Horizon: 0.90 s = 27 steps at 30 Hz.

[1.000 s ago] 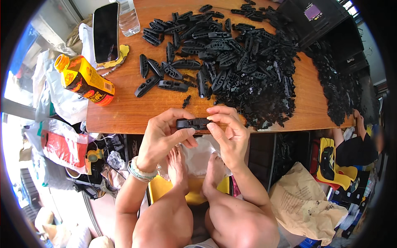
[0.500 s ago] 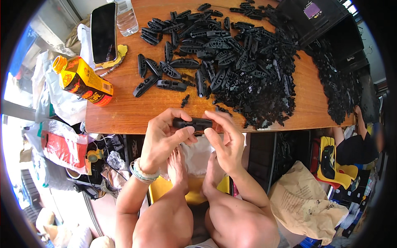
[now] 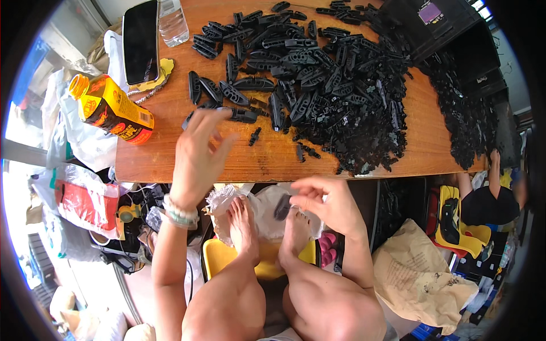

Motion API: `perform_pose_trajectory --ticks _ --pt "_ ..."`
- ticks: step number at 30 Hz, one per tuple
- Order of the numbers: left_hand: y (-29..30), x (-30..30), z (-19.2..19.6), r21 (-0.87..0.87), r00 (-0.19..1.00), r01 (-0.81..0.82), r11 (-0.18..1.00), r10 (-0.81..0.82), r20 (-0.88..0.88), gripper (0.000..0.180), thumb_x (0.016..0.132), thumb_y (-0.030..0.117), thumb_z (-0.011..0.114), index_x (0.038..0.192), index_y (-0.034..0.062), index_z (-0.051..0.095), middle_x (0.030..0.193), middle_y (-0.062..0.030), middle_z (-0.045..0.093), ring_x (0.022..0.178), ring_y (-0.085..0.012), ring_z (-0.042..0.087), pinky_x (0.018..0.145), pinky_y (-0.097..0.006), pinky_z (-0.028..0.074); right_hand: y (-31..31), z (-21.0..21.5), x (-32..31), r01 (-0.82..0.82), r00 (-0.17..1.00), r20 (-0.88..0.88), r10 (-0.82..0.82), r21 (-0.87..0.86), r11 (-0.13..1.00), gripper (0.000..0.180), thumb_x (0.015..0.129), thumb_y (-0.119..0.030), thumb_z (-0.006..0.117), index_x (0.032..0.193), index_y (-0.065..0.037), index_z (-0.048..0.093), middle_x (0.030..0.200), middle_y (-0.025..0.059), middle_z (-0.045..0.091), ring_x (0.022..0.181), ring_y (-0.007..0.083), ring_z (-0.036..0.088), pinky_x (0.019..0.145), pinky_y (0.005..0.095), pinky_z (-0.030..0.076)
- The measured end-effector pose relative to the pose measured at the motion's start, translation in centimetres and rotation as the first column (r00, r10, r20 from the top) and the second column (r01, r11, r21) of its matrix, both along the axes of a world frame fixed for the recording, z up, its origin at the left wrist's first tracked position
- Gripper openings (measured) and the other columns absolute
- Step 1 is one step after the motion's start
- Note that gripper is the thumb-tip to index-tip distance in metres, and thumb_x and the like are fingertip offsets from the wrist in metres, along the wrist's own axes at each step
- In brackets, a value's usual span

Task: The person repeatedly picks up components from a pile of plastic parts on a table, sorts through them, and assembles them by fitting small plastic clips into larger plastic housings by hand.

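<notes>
Half a second ago, at 0.5 s back, the 2 hands met around 1 black part at the table edge; now they are well apart and that spot is bare. The left hand (image 3: 200,139) has swung out to 10 o'clock over the wooden table (image 3: 170,165), thumb spread from the fingers, its fingertips overlapping the nearest long black parts (image 3: 244,115); whether they touch cannot be told. The right hand (image 3: 327,199) has dropped to 4 o'clock, below the table edge, its thumb and index finger parted and nothing clearly between them. Just beside its fingertips, at 6 o'clock, a blurred dark piece (image 3: 282,207) shows against the whitish bag (image 3: 256,219) between the 2 bare feet. It is probably the part that was held, and the blur suggests it is falling, though contact with the fingers or bag is unclear. My judgement is that handling of that 1 piece is over and both hands are unburdened, the left being already among the unhandled-looking stock. A small black part (image 3: 255,136) lies alone at 11 o'clock, while the big black heap (image 3: 318,68) spreads from 12 to 2 o'clock. The orange bottle (image 3: 119,111) stands apart, farther out at 10 o'clock.
</notes>
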State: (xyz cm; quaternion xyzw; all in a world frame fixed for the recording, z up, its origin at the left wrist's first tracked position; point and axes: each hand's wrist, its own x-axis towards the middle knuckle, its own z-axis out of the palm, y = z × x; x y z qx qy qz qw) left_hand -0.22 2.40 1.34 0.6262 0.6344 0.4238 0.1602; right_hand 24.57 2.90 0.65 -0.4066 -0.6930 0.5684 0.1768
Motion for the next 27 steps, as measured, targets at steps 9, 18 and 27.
perform_pose_trajectory --ticks 9,18,27 --pt "2.1 -0.9 -2.0 0.027 0.968 -0.047 0.999 0.053 -0.247 0.021 0.073 0.002 0.067 0.092 0.0018 0.059 0.091 -0.0107 0.052 0.077 -0.0289 0.057 0.066 -0.036 0.048 1.4 -1.7 -3.2 0.165 0.845 0.145 -0.515 0.845 0.509 0.02 0.071 -0.006 0.073 0.086 -0.002 0.061 0.079 0.0081 0.054 0.071 0.0254 0.057 0.057 0.0344 0.047" --pt "-2.0 1.5 -0.4 -0.116 0.909 0.241 0.964 -0.182 0.375 0.028 0.073 -0.007 0.069 0.097 -0.0011 0.056 0.095 -0.0053 0.059 0.085 -0.0116 0.057 0.079 -0.025 0.046 0.6 0.7 -3.6 0.408 0.888 -0.371 -0.271 0.364 0.837 0.017 0.084 0.006 0.06 0.1 0.004 0.065 0.095 0.0067 0.06 0.076 0.0075 0.053 0.062 0.0184 0.042" --pt "-3.1 3.1 0.6 -0.237 0.714 0.346 0.908 -0.091 0.694 0.028 0.078 0.001 0.07 0.102 -0.0005 0.057 0.09 -0.0061 0.062 0.077 -0.0101 0.061 0.068 -0.022 0.05 0.6 0.3 -4.5 0.301 0.953 -0.251 -0.167 0.79 0.535 0.025 0.069 0.004 0.072 0.093 -0.003 0.068 0.084 0.0072 0.056 0.072 0.0224 0.053 0.061 0.0308 0.043"
